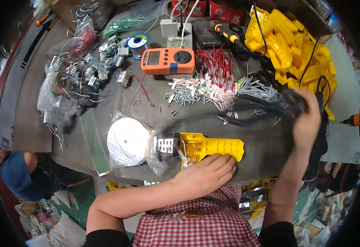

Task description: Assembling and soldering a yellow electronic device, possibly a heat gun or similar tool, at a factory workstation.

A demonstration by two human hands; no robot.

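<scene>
My left hand [206,175] lies across the near edge of an open yellow plastic tool housing [219,147], its fingers curled over the handle part. Thin coloured wires [192,149] show inside the housing. To its left a black-and-white slotted motor section [166,145] joins it, followed by a round silvery-white disc [126,140] partly wrapped in clear plastic. My right hand [307,117] is raised at the right, closed around a black cable [246,117]. Cable and fingertips are smeared by motion. Loops of the cable trail leftward above the table.
An orange meter [167,61] stands beyond the housing, beside a solder spool [138,44]. Screws [184,92], red-and-white wire leads [215,68] and a heap of yellow housings [287,45] lie at the back right. Bagged components [71,88] are left. Another person [21,173] sits far left.
</scene>
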